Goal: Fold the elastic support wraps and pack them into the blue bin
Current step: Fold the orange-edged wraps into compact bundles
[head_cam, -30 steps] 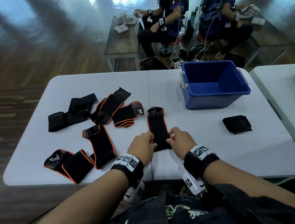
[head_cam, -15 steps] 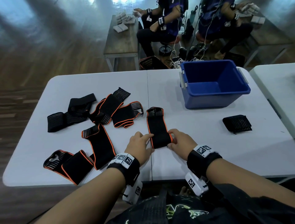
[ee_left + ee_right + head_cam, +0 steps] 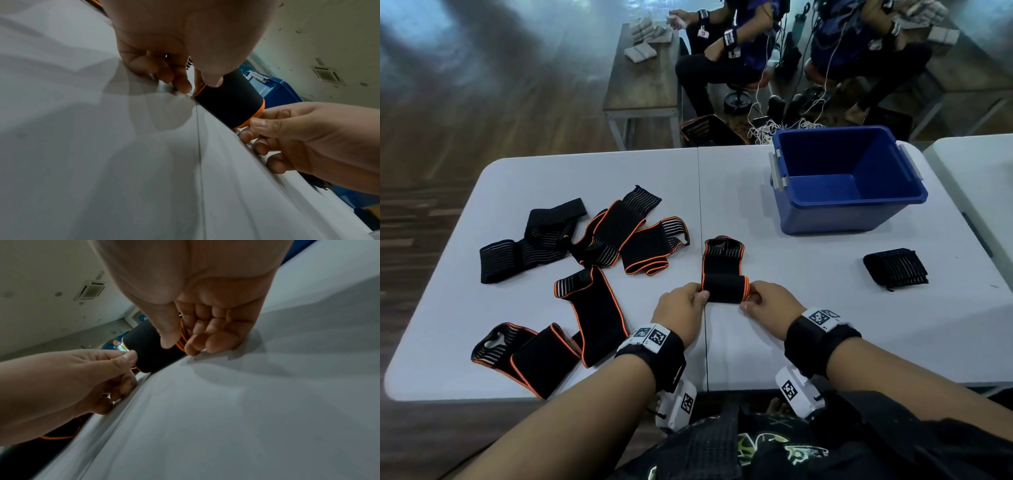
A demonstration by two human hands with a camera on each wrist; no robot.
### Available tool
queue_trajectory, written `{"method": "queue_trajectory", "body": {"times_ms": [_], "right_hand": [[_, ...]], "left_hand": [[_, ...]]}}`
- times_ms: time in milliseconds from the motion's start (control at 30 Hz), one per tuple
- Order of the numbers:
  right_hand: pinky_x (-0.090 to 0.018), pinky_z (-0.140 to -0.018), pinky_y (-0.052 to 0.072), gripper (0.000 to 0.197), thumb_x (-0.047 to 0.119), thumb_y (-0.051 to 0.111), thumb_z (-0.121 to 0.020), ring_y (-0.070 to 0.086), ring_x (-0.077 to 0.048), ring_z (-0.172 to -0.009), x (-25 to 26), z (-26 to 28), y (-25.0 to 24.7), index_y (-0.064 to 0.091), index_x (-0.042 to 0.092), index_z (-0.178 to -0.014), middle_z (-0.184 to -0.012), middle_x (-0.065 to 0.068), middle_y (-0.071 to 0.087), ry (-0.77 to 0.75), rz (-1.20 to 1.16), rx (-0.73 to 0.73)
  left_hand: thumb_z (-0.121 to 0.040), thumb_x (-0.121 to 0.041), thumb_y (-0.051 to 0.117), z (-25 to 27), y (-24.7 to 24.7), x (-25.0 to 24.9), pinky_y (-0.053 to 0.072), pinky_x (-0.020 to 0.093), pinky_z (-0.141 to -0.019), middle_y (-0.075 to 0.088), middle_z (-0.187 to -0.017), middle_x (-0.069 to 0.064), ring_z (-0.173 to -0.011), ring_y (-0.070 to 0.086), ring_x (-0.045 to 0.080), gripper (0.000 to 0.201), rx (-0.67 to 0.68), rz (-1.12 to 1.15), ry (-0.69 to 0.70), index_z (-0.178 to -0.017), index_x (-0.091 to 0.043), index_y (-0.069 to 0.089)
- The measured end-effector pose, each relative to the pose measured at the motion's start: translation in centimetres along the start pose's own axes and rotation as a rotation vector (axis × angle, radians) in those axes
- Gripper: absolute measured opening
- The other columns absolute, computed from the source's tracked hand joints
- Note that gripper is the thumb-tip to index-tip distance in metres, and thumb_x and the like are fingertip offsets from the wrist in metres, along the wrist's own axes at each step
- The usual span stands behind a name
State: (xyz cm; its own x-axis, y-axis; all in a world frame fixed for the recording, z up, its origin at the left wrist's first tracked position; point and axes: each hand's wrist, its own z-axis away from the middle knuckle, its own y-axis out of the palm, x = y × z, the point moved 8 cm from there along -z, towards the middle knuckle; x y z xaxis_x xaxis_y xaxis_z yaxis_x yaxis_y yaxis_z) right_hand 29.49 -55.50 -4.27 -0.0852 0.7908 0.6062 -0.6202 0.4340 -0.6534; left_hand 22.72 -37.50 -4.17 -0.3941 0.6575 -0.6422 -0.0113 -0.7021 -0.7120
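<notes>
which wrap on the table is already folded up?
The all-black ribbed wrap lying alone right of both hands, below the blue bin: a compact bundle with no orange trim. The others lie spread out.

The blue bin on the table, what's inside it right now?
Nothing shows inside the blue bin: its bare blue floor and inner walls are visible in the head view. The near wall hides the strip of floor right behind it, so a flat wrap there cannot be ruled out.

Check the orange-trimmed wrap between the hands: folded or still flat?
Partly folded. The wrap has its near end turned over, pinched by left hand and right hand; its far end lies flat.
</notes>
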Motion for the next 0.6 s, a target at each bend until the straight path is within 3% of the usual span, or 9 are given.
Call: {"method": "queue_trajectory", "body": {"times_ms": [200,433,600], "right_hand": [[-0.033,-0.07,0.047,0.028,0.031,0.054,-0.099,0.057,-0.018,-0.065,-0.4,-1.0,-0.4,0.058,0.02,-0.074,-0.078,-0.004,0.069,0.041,-0.078,-0.039],[-0.04,-0.076,0.053,0.036,0.037,0.046,-0.102,0.056,-0.017,-0.062,0.2,-1.4,-0.7,0.062,0.014,-0.079,-0.075,-0.003,0.069,0.036,-0.124,-0.026],[-0.044,-0.077,0.057,0.038,0.042,0.05,-0.099,0.061,-0.022,-0.067,0.3,-2.2,-1.4,0.063,0.013,-0.08,-0.078,-0.005,0.071,0.079,-0.154,-0.023]], "left_hand": [[-0.104,-0.045,0.041,-0.7,-0.3,-0.1,0.044,0.032,-0.071,0.065,-0.08,-0.002,-0.081,0.059,0.02,0.032,-0.01,0.042,-0.075,-0.096,-0.024,0.064],[-0.105,-0.046,0.038,-2.3,-1.0,-0.6,0.038,0.033,-0.064,0.057,-0.071,0.0,-0.074,0.056,0.022,0.044,-0.005,-0.022,-0.111,-0.073,-0.018,0.051],[-0.099,-0.042,0.053,-3.8,-2.1,-1.0,0.04,0.03,-0.07,0.063,-0.084,-0.004,-0.083,0.059,0.017,0.027,-0.063,-0.016,-0.143,-0.089,-0.018,0.06]]}}
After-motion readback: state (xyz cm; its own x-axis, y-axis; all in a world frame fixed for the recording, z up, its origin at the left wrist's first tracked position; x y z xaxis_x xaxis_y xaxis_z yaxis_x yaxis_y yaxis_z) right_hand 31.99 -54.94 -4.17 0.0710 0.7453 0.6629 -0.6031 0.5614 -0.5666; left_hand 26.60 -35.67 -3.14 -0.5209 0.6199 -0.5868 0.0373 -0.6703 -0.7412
